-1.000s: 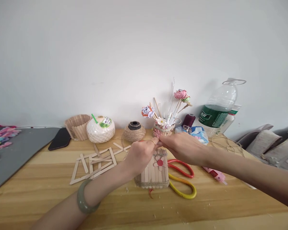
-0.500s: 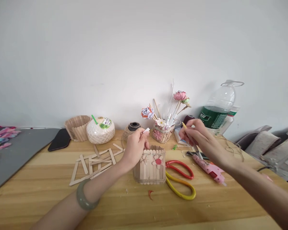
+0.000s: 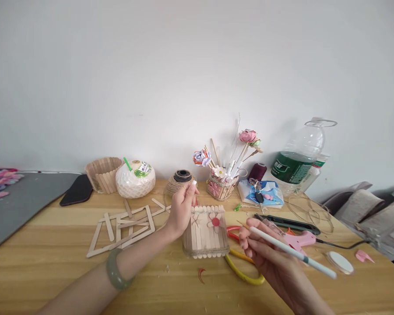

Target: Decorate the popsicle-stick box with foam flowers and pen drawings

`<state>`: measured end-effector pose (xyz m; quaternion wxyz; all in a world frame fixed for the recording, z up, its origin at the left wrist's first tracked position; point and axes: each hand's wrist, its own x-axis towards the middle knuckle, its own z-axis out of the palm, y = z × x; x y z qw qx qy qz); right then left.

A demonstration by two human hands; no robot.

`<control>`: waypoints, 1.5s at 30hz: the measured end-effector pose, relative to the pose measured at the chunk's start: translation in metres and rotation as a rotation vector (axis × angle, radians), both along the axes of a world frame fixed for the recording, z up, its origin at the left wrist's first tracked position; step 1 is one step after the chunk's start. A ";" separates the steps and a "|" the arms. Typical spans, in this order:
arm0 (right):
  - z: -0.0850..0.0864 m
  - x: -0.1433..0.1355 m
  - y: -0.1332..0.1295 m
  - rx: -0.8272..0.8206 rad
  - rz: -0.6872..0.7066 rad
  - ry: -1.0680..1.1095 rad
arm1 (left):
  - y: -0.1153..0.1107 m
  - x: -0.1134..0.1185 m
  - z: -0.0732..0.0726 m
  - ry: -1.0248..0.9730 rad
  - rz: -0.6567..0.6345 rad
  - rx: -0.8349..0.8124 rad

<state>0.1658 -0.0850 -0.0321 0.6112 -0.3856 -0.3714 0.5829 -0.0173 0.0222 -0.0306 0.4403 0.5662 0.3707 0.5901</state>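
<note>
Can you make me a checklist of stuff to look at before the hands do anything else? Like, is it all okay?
1. White pen-shaped tool in the right hand, tip uncovered: ok.
2. Small white piece held in the left hand: ok, though what it is, I cannot tell.
3. Craft-stick box upright on the table: ok.
4. Scissors well away from the box and right hand: not ok, their red and yellow handles are close to both.
5. Pink glue gun cool: cannot tell, heat doesn't show.
</note>
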 end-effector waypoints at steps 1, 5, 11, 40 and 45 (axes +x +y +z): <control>-0.002 0.000 -0.001 0.017 0.028 -0.016 | 0.000 0.001 -0.001 -0.006 0.029 -0.007; 0.000 -0.006 0.004 0.109 -0.062 -0.166 | -0.004 0.005 -0.004 -0.002 0.123 -0.032; 0.016 -0.022 0.022 0.157 -0.280 -0.333 | -0.008 0.006 -0.006 0.036 0.182 -0.053; -0.013 -0.060 0.020 0.665 -0.374 -0.759 | -0.024 0.010 -0.005 0.096 0.115 -0.056; -0.012 -0.060 0.020 0.661 -0.381 -0.752 | -0.024 0.009 -0.005 0.112 0.121 -0.057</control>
